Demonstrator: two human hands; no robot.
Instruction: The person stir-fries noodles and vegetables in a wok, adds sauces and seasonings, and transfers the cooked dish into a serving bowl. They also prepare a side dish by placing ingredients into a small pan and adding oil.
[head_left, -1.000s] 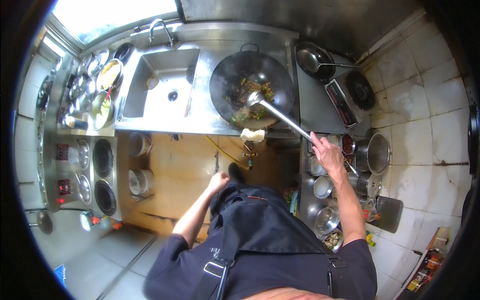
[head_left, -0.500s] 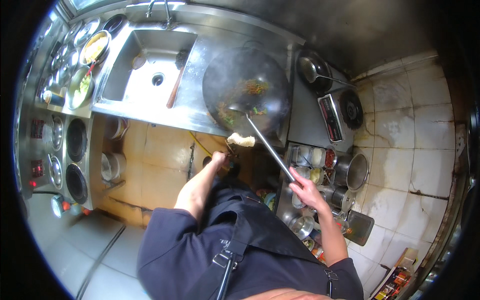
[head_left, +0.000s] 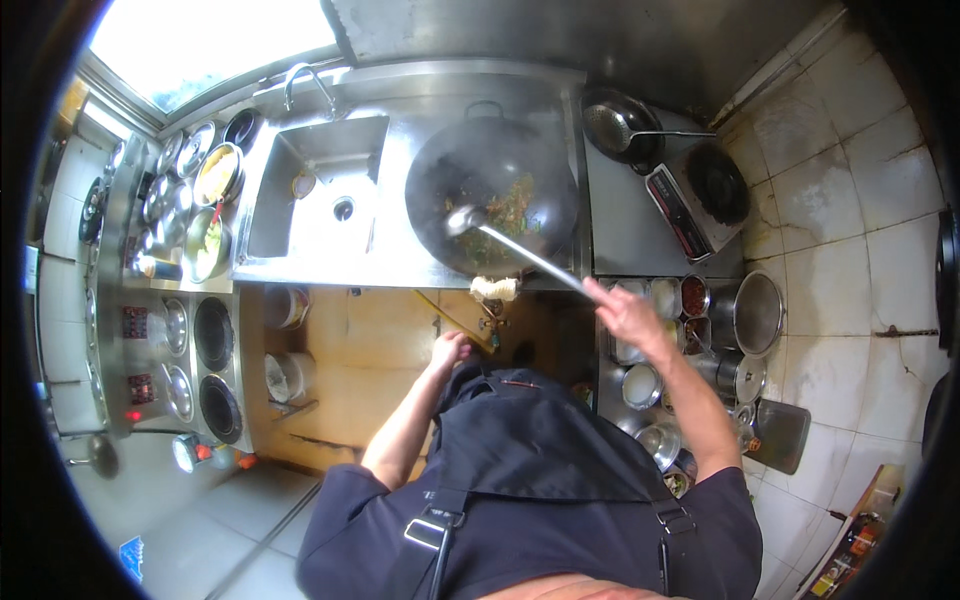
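A large black wok (head_left: 440, 160) rests at the stove, with chopped greens and browned bits (head_left: 515, 205) frying in it under light steam. My right hand (head_left: 632, 318) is closed round the handle end of a long metal ladle (head_left: 530, 257). The ladle's bowl is over the food, left of the wok's middle. Pale cloth (head_left: 495, 289) is wrapped at the wok's near edge. Below the counter front, my left hand (head_left: 451, 347) is curled into a loose fist, with nothing visible in it. It is apart from a brass gas valve (head_left: 492, 322) and a yellow hose (head_left: 440, 312).
A steel sink (head_left: 270, 200) with a faucet (head_left: 310, 88) lies left of the wok. Bowls of food (head_left: 218, 175) and round lids stand farther left. At right are a pan with a skimmer (head_left: 622, 130), a portable stove (head_left: 690, 205), seasoning containers (head_left: 694, 295) and a steel pot (head_left: 758, 313).
My left hand has come away from the gas valve. The ladle's bowl now shows its hollow and lies a little farther left in the wok. My view has shifted.
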